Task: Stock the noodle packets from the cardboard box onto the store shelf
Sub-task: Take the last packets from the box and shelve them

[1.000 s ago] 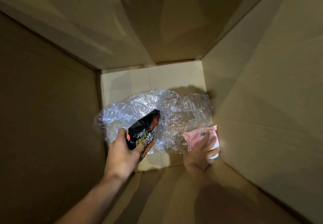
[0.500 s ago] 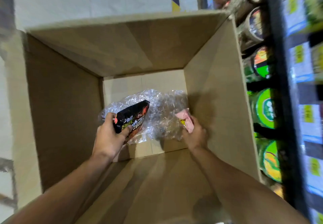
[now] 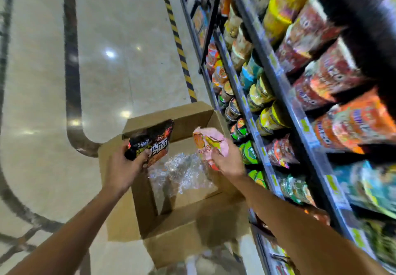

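Note:
My left hand grips a black noodle packet with red and yellow print, held above the open cardboard box. My right hand holds a pink noodle packet above the box's right side. Both packets are lifted clear of the box rim. Crumpled clear plastic wrap lies on the box floor. The store shelf rises on the right, filled with noodle cups and packets.
The box stands on a glossy tiled floor right against the shelf base. A yellow-and-black striped strip runs along the floor by the shelf. Dark curved lines mark the floor at the left.
Both hands have risen out of the box with their packets. The view has pulled back from inside the box, and the floor and shelf now show.

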Tool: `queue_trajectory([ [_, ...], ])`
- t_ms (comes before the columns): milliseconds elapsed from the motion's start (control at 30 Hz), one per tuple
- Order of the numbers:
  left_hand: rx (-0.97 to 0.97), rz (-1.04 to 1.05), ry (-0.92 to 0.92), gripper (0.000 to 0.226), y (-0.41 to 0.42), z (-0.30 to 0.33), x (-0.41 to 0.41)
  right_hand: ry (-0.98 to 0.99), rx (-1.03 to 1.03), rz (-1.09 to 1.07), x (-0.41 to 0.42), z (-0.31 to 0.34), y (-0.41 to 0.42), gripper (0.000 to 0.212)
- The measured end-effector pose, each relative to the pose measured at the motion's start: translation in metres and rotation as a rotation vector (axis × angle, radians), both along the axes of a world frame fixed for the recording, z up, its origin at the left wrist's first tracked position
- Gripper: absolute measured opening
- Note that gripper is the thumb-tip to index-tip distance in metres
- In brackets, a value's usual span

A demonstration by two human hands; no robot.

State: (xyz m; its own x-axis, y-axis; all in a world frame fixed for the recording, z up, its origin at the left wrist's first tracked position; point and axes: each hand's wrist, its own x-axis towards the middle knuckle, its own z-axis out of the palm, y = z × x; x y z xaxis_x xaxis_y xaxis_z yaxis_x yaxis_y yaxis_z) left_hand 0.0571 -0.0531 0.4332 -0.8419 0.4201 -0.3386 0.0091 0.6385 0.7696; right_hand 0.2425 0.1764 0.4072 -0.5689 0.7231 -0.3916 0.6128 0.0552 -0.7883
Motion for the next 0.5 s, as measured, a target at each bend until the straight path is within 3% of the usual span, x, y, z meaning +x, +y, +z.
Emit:
queue_trajectory([
  [133, 0.108, -0.043, 0.062, 0.039, -0.014, 0.106, -0.002, 0.160, -0.005, -0.055, 0.009, 0.126, -0.013, 0.047],
  [267, 0.240, -0.083, 0.093, 0.039, -0.027, 0.197, 0.009, 0.281, -0.060, -0.126, 0.043, 0.231, -0.029, 0.043],
  [500, 0.437, -0.184, 0.068, 0.051, -0.041, 0.324, 0.059, 0.555, -0.231, -0.297, 0.137, 0.345, -0.072, 0.027],
])
